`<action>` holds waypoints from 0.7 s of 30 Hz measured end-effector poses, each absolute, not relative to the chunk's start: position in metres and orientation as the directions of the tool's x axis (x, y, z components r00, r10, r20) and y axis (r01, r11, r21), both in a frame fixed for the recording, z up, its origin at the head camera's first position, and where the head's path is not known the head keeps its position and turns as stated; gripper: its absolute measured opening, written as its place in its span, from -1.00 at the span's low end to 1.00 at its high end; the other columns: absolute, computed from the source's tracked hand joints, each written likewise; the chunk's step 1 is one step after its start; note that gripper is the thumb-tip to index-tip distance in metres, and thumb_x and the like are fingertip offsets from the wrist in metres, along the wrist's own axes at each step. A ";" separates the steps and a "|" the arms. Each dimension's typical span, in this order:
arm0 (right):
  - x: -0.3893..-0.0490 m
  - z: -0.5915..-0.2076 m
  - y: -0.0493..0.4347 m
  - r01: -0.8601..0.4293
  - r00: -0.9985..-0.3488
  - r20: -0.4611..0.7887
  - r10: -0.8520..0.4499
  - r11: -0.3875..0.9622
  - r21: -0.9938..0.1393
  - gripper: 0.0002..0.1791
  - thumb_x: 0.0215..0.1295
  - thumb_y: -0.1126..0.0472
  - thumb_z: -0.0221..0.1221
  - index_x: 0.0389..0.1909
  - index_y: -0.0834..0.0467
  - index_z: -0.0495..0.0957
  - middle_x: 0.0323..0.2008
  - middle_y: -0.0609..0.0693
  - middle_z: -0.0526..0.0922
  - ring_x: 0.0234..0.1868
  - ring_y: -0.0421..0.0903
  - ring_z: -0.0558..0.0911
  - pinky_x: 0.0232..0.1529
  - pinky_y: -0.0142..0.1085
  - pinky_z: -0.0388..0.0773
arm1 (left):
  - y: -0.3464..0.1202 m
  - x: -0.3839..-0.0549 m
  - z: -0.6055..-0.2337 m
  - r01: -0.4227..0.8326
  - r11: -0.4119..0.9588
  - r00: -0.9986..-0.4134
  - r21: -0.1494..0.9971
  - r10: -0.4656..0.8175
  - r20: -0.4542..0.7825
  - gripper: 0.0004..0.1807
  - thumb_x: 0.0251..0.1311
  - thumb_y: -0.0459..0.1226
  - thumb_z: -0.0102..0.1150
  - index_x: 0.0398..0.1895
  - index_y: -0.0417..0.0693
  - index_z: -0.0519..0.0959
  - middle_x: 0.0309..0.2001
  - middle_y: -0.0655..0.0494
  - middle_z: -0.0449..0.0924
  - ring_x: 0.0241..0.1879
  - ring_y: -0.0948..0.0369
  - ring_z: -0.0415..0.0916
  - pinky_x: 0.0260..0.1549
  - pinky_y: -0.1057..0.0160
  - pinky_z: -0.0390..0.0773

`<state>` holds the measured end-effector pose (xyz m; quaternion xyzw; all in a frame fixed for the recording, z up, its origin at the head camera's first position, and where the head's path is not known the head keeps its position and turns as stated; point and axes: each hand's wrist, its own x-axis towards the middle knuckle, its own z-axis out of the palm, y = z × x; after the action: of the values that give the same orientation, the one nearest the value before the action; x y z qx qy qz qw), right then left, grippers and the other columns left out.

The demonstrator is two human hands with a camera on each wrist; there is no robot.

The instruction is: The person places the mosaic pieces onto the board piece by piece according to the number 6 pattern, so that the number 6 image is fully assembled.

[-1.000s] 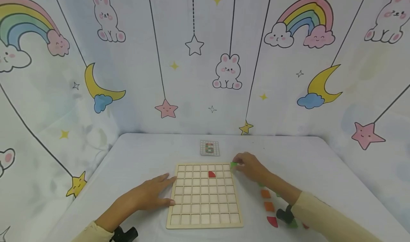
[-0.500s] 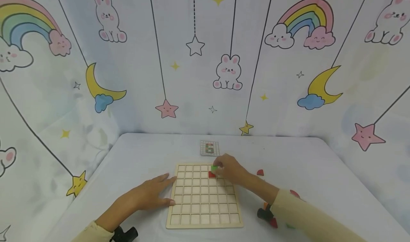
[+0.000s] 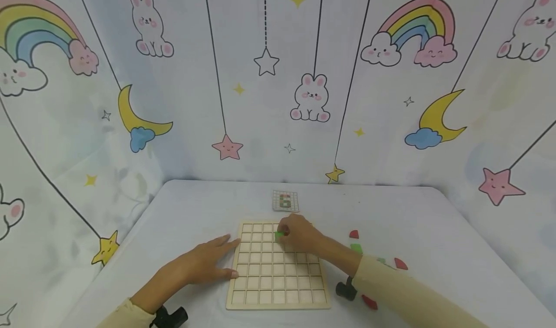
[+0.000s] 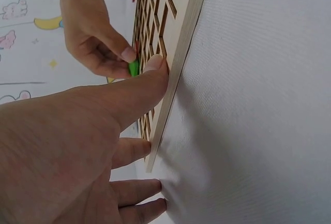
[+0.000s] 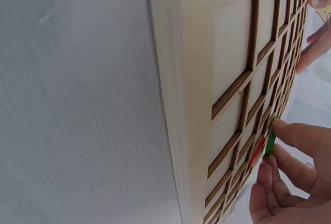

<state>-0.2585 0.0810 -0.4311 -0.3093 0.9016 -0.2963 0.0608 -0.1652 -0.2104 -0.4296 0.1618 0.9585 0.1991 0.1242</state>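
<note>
A wooden grid board (image 3: 278, 307) lies on the white table in the head view. My left hand (image 3: 201, 263) rests at its left edge with fingers spread, the thumb touching the rim in the left wrist view. Over one of the board's upper cells, my right hand (image 3: 299, 234) pinches a small green piece (image 5: 270, 142) between thumb and finger. A red piece (image 5: 257, 151) lies in a cell beside it in the right wrist view; in the head view the right hand hides it. Whether the green piece touches the board I cannot tell.
Behind the board lies a small card (image 3: 285, 201) with a printed gridded figure. Loose pieces lie right of the board, among them a red one (image 3: 354, 234), a green one (image 3: 356, 248) and another red one (image 3: 369, 302); the right sleeve partly covers this area.
With the green piece pinched, my right hand has moved left from the board's upper right corner to the cell just left of the red piece. The left hand has stayed in place.
</note>
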 end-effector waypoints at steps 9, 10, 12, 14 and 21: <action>-0.259 -0.434 0.081 -0.498 -0.799 0.038 -0.601 0.625 -0.600 -0.92 0.35 0.33 0.39 -0.23 0.19 0.67 -0.28 -0.04 0.64 -0.21 -0.14 0.57 -0.15 -0.21 0.62 | -0.211 -0.166 -0.431 0.272 0.871 -0.915 0.409 0.366 -0.172 -0.05 0.24 0.25 0.38 0.61 0.10 0.34 0.60 -0.24 0.22 0.55 -0.28 0.22 0.42 -0.44 0.25; -0.259 -0.434 0.081 -0.502 -0.795 0.040 -0.605 0.620 -0.603 -0.93 0.35 0.33 0.39 -0.25 0.20 0.67 -0.28 -0.03 0.64 -0.21 -0.14 0.56 -0.14 -0.20 0.62 | -0.211 -0.165 -0.431 0.271 0.872 -0.915 0.408 0.365 -0.173 -0.05 0.24 0.25 0.38 0.61 0.11 0.34 0.60 -0.24 0.22 0.55 -0.28 0.23 0.42 -0.44 0.26; -0.259 -0.434 0.080 -0.509 -0.789 0.043 -0.613 0.612 -0.606 -0.94 0.35 0.34 0.38 -0.27 0.20 0.67 -0.27 -0.02 0.63 -0.20 -0.13 0.54 -0.13 -0.19 0.60 | -0.211 -0.165 -0.431 0.266 0.872 -0.915 0.411 0.363 -0.176 -0.05 0.24 0.25 0.38 0.62 0.11 0.33 0.60 -0.24 0.22 0.55 -0.28 0.22 0.43 -0.43 0.26; -0.260 -0.435 0.080 -0.517 -0.783 0.050 -0.620 0.604 -0.607 -0.95 0.35 0.35 0.38 -0.27 0.21 0.68 -0.26 0.00 0.63 -0.19 -0.12 0.53 -0.11 -0.17 0.59 | -0.210 -0.164 -0.430 0.264 0.871 -0.915 0.415 0.362 -0.178 -0.06 0.25 0.24 0.38 0.62 0.10 0.33 0.60 -0.25 0.22 0.54 -0.29 0.23 0.42 -0.42 0.27; -0.264 -0.438 0.079 -0.519 -0.784 0.054 -0.619 0.605 -0.604 -0.94 0.34 0.36 0.39 -0.28 0.21 0.68 -0.23 0.00 0.62 -0.14 -0.09 0.57 -0.04 -0.09 0.65 | -0.209 -0.164 -0.429 0.252 0.880 -0.919 0.402 0.348 -0.185 -0.05 0.23 0.25 0.39 0.62 0.12 0.34 0.60 -0.22 0.22 0.54 -0.28 0.25 0.41 -0.41 0.31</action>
<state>-0.2641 0.0789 -0.4381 -0.3188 0.8922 -0.3096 0.0803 -0.1644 -0.2093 -0.4291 0.1559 0.9613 0.1886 0.1269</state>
